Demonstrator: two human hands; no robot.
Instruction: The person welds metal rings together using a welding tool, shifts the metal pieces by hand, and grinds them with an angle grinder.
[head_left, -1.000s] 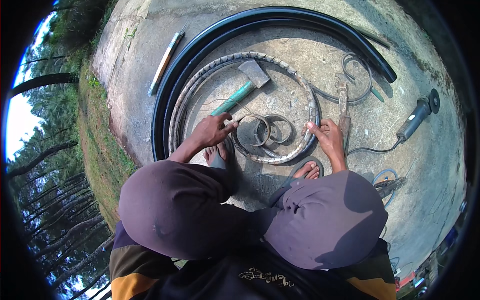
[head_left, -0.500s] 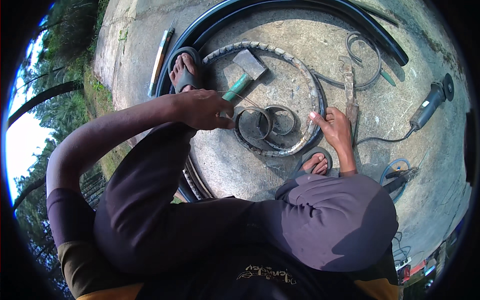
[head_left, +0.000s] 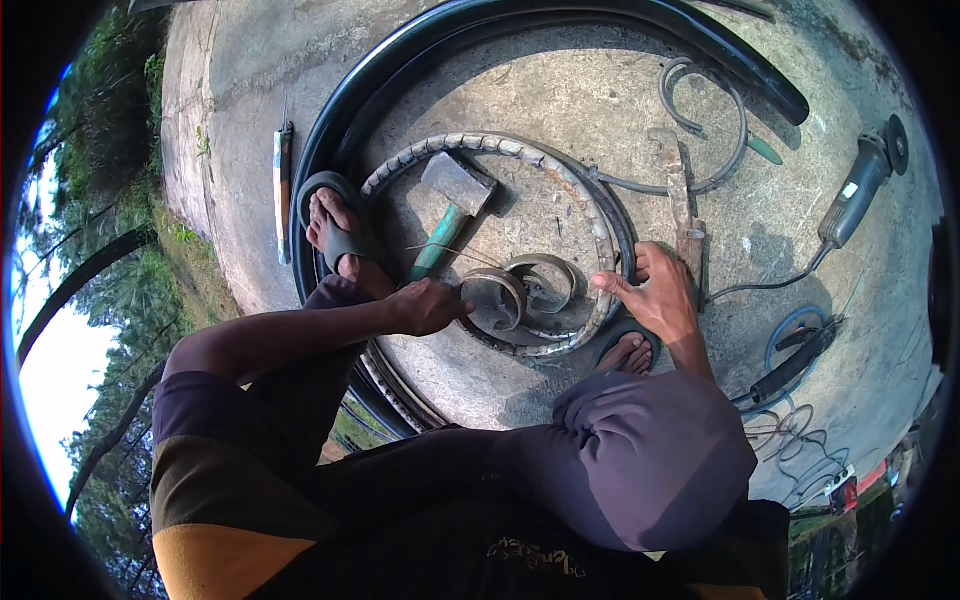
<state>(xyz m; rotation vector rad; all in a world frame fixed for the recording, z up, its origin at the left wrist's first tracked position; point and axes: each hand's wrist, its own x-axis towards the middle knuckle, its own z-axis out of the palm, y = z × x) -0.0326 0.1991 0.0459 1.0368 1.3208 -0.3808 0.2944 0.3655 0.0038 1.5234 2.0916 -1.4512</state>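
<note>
Holding the right hand point(head_left: 662, 292) spread, with thumb apart from fingers, at the right side of the segmented hoop point(head_left: 480, 143); resting that hoop on concrete point(head_left: 560, 95), around a hammer point(head_left: 453, 214) and two metal bands point(head_left: 519, 298); curling the left hand point(head_left: 430, 306) near the hammer, hiding the fingertips and making any grip impossible to tell; showing an angle grinder point(head_left: 855, 200) well apart, farther right.

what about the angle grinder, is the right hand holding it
No, the angle grinder lies on the concrete, well apart from the right hand.
</note>
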